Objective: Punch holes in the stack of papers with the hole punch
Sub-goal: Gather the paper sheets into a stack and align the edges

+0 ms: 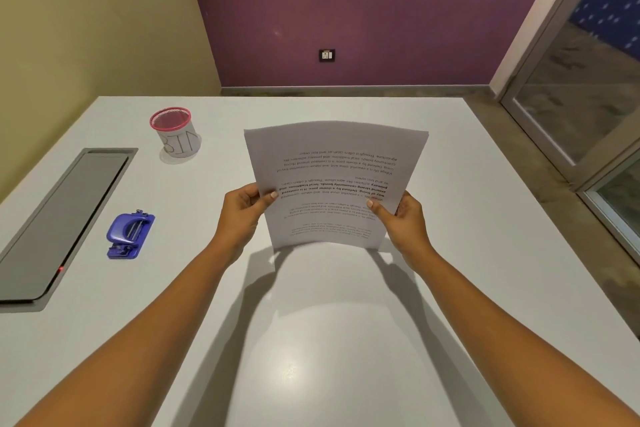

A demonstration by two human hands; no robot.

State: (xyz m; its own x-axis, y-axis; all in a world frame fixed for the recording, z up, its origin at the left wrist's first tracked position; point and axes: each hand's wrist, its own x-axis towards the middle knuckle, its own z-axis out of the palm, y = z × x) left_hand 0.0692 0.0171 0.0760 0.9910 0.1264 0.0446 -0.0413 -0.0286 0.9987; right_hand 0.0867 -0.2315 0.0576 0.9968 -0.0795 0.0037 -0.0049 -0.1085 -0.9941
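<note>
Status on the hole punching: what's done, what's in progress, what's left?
Done: nothing punched that shows. In hand: the left hand and right hand grip the stack of papers by its side edges, raised off the table. Left: the hole punch sits untouched at the left, so bringing stack to punch and pressing remain.

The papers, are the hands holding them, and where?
Yes. The left hand and right hand pinch the papers by their two side edges, near the bottom.
</note>
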